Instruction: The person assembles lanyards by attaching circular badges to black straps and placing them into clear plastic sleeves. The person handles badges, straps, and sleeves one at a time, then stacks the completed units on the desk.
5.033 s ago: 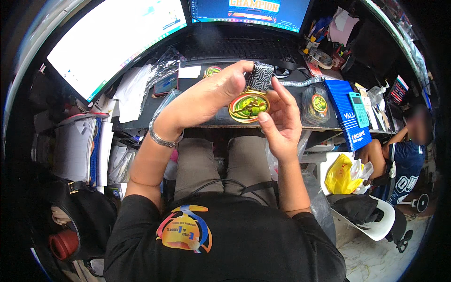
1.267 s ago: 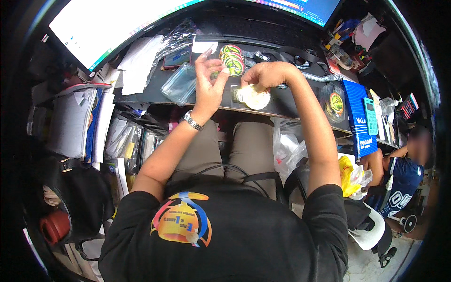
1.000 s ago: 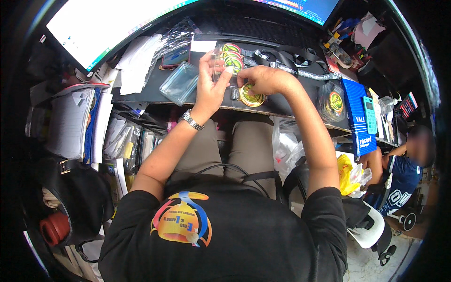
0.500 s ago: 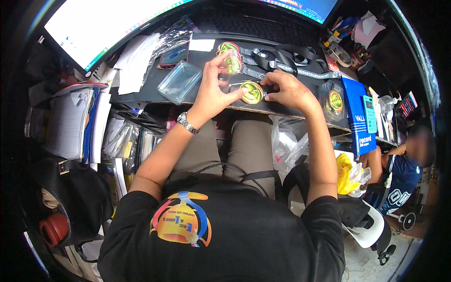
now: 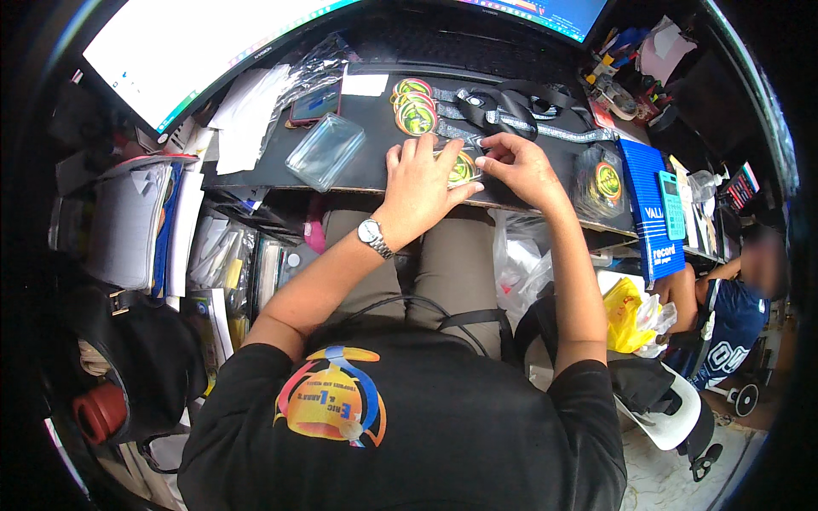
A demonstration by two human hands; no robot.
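A round medal [image 5: 461,169] with a gold rim and a green and yellow face lies at the desk's front edge. Around its left side my left hand [image 5: 420,189] is closed, thumb at the near rim and fingers over the far part, covering some of it. My right hand [image 5: 522,172] is curled in a pinch at the medal's right rim; what sits between those fingertips is hidden. Just beyond my left fingers is an overlapping pile of similar round pieces [image 5: 415,115]. Black and grey printed ribbons [image 5: 511,109] stretch across the desk behind my right hand.
Left of my hands stands a clear plastic box [image 5: 326,152], near a phone [image 5: 315,104] and papers [image 5: 249,119]. To the right are bagged medals [image 5: 606,184], a blue record book [image 5: 648,217] and a calculator [image 5: 671,206]. Another person [image 5: 722,319] sits at far right.
My left hand has come down and toward me from the pile onto the medal. The clear-looking piece it held there is no longer in its fingers. My right hand has barely moved.
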